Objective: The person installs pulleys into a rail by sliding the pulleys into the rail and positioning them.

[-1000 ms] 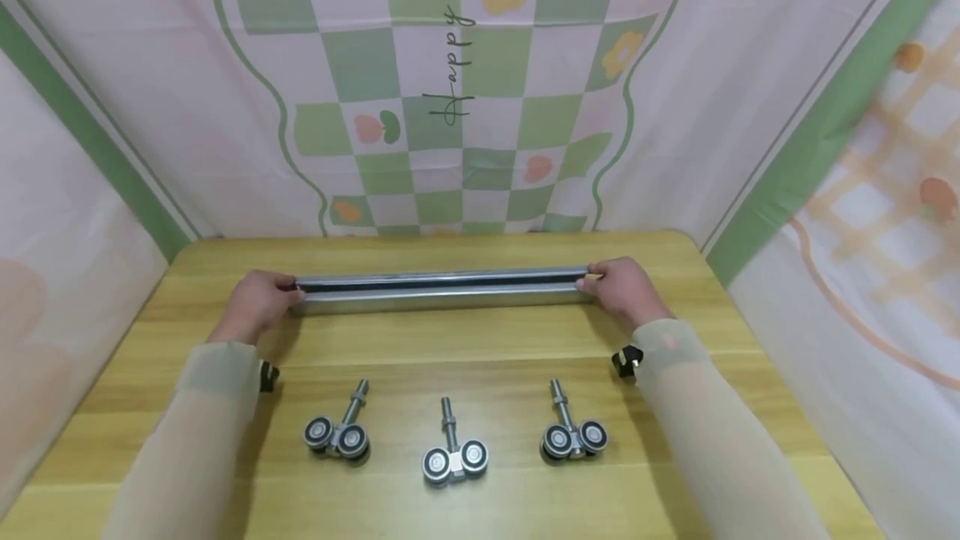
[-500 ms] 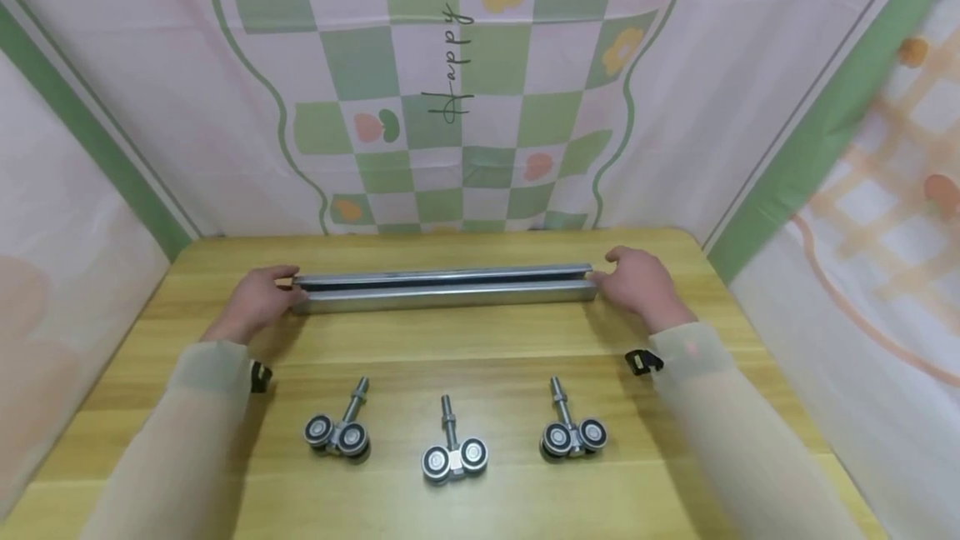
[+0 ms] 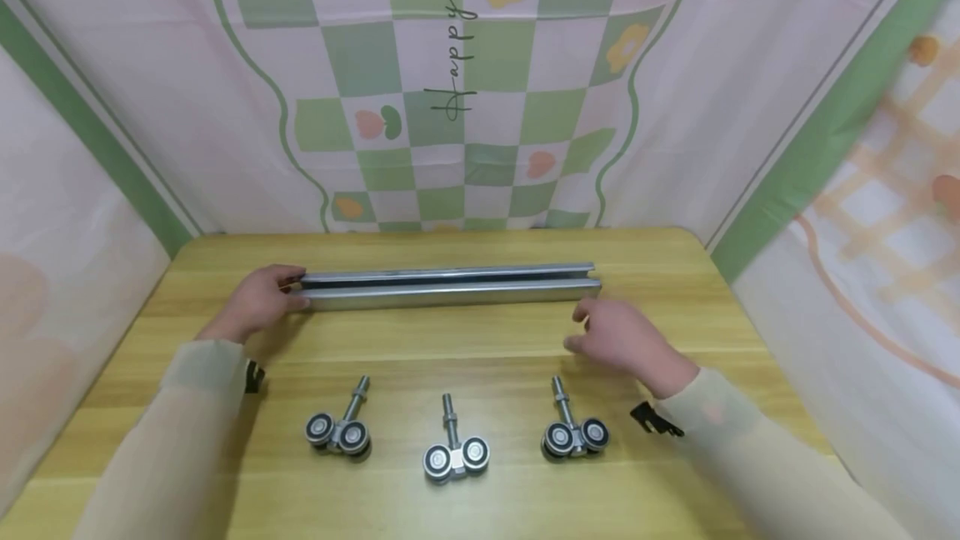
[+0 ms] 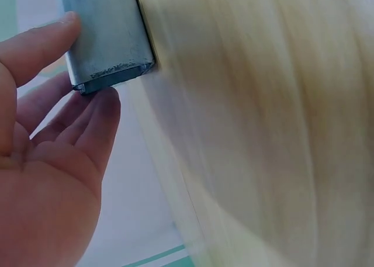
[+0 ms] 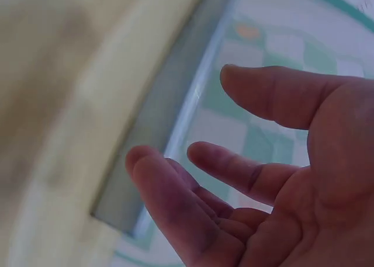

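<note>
A silver metal channel rail [image 3: 450, 293] lies across the back of the wooden table, its long slot facing up. My left hand [image 3: 258, 300] holds the rail's left end. In the left wrist view the thumb [image 4: 49, 42] is against the rail's side [image 4: 108, 30] and the other fingertips are at its end. Apart from the rail, my right hand [image 3: 626, 342] hovers in front of its right end with fingers loosely spread and nothing in them. The right wrist view has the rail [image 5: 158, 109] beyond these fingers [image 5: 169, 197].
Three roller trolleys with threaded bolts lie nearer on the table [image 3: 390, 515]: a left one [image 3: 341, 432], a middle one [image 3: 456, 457] and a right one [image 3: 573, 436], below my right hand. Printed cloth [image 3: 498, 132] hangs behind the table and at both sides.
My right hand has let go of the rail's right end and come back toward the right trolley. My left hand stays at the left end; the rail has shifted slightly right.
</note>
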